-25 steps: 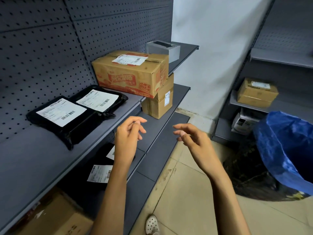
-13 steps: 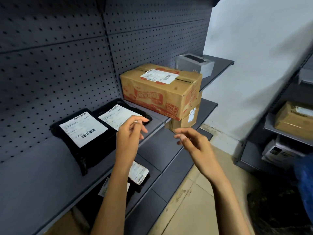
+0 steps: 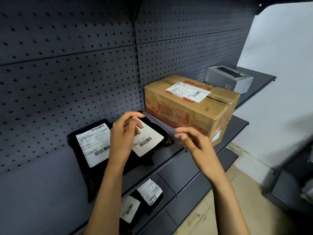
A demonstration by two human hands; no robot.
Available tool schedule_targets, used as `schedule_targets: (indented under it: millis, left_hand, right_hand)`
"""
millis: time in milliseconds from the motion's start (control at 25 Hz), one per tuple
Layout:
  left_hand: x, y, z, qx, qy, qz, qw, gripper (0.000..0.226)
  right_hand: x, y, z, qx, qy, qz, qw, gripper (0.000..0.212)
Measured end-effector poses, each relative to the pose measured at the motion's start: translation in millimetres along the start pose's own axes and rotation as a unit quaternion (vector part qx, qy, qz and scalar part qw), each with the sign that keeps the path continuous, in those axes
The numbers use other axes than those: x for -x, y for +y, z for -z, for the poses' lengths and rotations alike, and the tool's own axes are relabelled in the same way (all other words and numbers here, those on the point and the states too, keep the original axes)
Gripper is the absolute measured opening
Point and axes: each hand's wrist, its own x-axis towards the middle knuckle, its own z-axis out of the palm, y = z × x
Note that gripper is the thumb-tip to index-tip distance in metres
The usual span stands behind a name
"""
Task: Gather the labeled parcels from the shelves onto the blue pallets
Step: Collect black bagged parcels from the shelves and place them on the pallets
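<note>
Two flat black parcels with white barcode labels lie side by side on the grey shelf (image 3: 42, 180): the left black parcel (image 3: 92, 146) and the right black parcel (image 3: 150, 141). My left hand (image 3: 124, 131) hovers over the right one, fingers apart, holding nothing. My right hand (image 3: 193, 141) floats open in front of the shelf edge, below a labeled brown cardboard box (image 3: 191, 106) with red print. Two more labeled black parcels (image 3: 149, 192) lie on the shelf below. No blue pallet is in view.
A grey metal device (image 3: 228, 78) stands behind the cardboard box at the shelf's right end. Another small brown box (image 3: 217, 135) peeks out on the lower shelf. Pegboard backs the shelves. A dark unit blurs at the right edge over tiled floor (image 3: 211, 217).
The view has swung left and closer to the shelf. Both hands rose toward the black parcels; my left hand now hovers over the right one. The blue bag has left the view.
</note>
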Motion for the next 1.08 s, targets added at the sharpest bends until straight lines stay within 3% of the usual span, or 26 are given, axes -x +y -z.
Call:
schedule_targets:
  millis: [320, 520, 800, 880, 1000, 1080]
  left_hand:
    - [-3.1, -10.7, 49.1, -0.093, 0.069, 0.017, 0.993, 0.028]
    - [2.1, -19.3, 74.2, -0.164, 0.146, 0.068, 0.973, 0.023]
    - [39.7, -36.0, 68.9, -0.221, 0.202, 0.124, 0.946, 0.023]
    - [48.8, -41.7, 63.3, -0.212, 0.217, 0.161, 0.939, 0.037]
    - [54.6, -45.5, 62.8, -0.169, 0.207, 0.212, 0.94, 0.09]
    - [60.9, -46.9, 60.9, -0.114, 0.209, 0.219, 0.946, 0.113]
  right_hand:
    - [-42.6, -1.6, -51.5, -0.01, -0.099, 0.017, 0.995, 0.028]
    - [-72.3, 18.4, -61.9, 0.082, -0.108, 0.043, 0.99, 0.028]
    - [-81.9, 44.0, -68.4, 0.139, -0.229, -0.059, 0.962, 0.064]
    - [-83.9, 51.3, -68.2, 0.125, -0.246, -0.057, 0.959, 0.067]
    - [-81.9, 52.6, -68.2, 0.1, -0.278, -0.044, 0.954, 0.076]
    - [-78.8, 52.2, -68.6, 0.082, -0.299, -0.039, 0.95, 0.079]
